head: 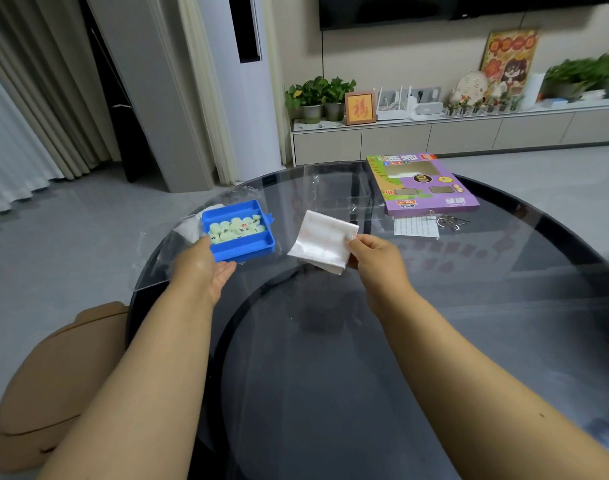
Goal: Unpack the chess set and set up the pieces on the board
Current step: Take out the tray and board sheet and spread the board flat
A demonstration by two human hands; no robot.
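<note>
Markings on pieces [234,229] illegible — blue tray [242,249] partly under left hand [206,268].

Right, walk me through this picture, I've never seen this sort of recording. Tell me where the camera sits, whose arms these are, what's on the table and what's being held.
There is no machine here: a person wears one wide-angle camera on the head, looking down at their own bare arms. The left hand grips a blue tray filled with pale round chess pieces. The right hand pinches a folded white sheet, probably the board, not yet spread out. On the dark glass table lie the purple box, clear plastic wrap, a printed leaflet and some metal wire loops.
</note>
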